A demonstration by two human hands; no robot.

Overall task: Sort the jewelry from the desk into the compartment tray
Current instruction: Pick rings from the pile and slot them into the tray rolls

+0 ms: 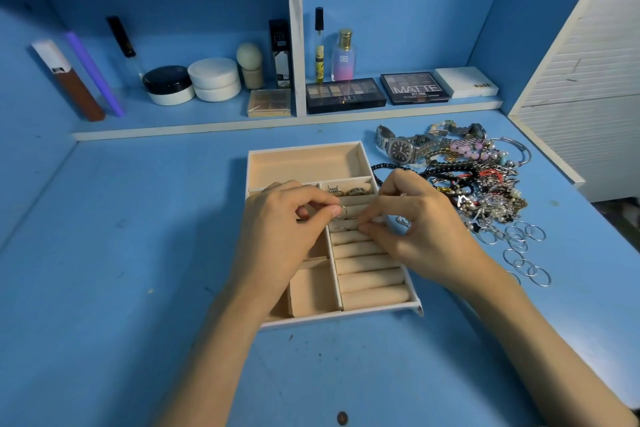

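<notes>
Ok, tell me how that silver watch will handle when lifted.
The silver watch looks all metal with a thick case, so it is probably heavy for its size. Its link band will likely droop rather than stay stiff. One band end meets the jewelry pile, so it may snag a strand.

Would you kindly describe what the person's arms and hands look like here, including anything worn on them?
Both forearms are bare to the frame's edge, with no sleeves in view. The left hand and right hand wear no gloves, and neither wrist carries a watch or bracelet. No worn ring shows, though some fingers are hidden. Visible nails look short and unpainted.
</notes>
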